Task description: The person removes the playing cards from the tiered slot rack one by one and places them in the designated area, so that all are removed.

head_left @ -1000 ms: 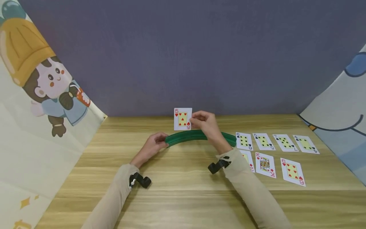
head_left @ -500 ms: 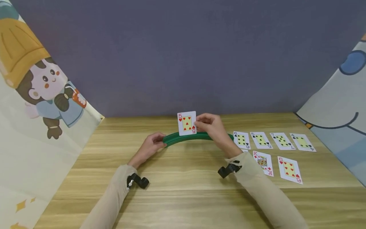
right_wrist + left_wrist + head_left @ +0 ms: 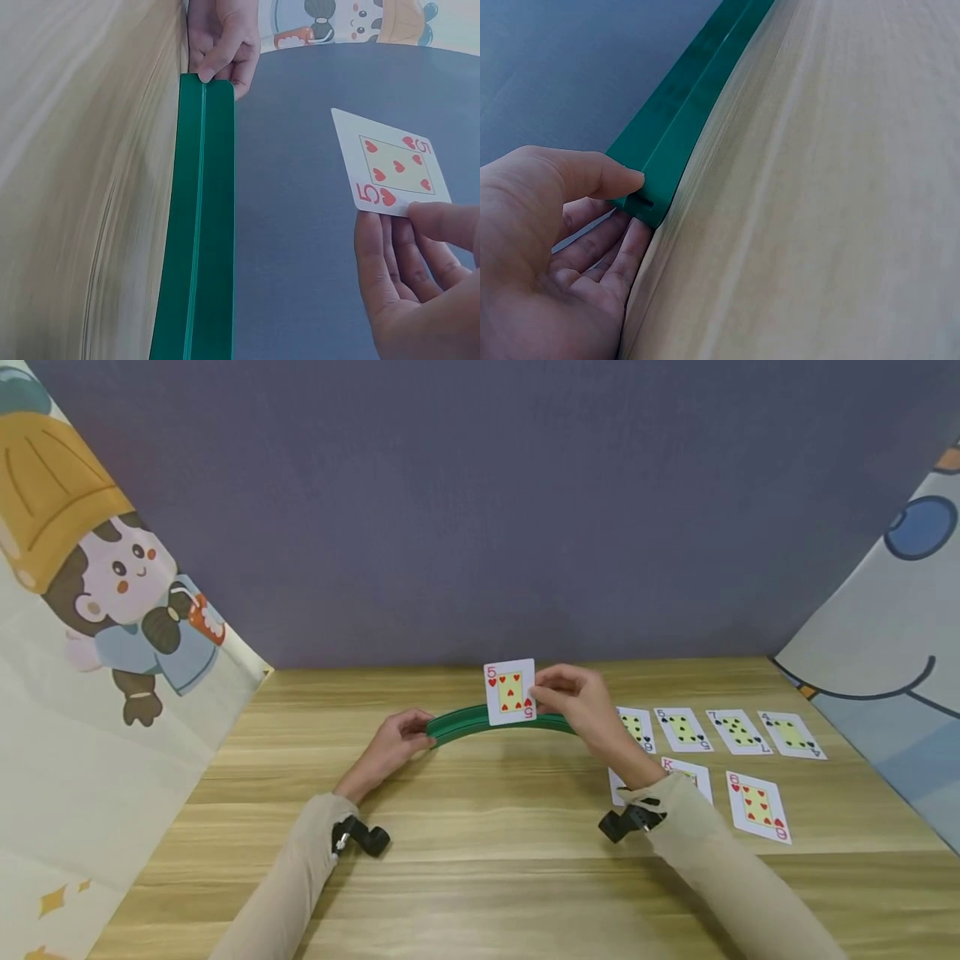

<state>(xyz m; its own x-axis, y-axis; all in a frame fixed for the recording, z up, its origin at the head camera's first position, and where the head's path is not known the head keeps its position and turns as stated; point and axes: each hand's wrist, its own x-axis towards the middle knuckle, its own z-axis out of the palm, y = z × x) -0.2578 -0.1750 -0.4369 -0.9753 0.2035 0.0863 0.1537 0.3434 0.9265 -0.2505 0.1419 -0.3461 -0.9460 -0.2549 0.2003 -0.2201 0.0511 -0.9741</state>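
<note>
A curved green card holder [image 3: 457, 722] with a lengthwise groove stands on the wooden table. My left hand [image 3: 393, 743] grips its left end, thumb on the near face and fingers behind, as the left wrist view shows. Between thumb and fingers my right hand [image 3: 581, 706] pinches the right edge of a five of hearts playing card [image 3: 511, 692]. That card is held upright, face toward me, and overlaps the middle of the holder in the head view. In the right wrist view the card [image 3: 394, 161] is apart from the holder [image 3: 199, 225]. My right forearm hides the holder's right end.
Right of the holder lies a row of spade cards, among them a five [image 3: 682, 729], a seven [image 3: 738, 732] and a four [image 3: 792, 735]. Nearer me are a king [image 3: 693, 772], partly covered by my sleeve, and a six of hearts [image 3: 759, 807]. A dark wall [image 3: 480, 510] rises behind the table.
My right hand has moved right and a little toward me with the five of hearts, bringing the card from behind the holder to in front of it in view. The left hand keeps its grip.
</note>
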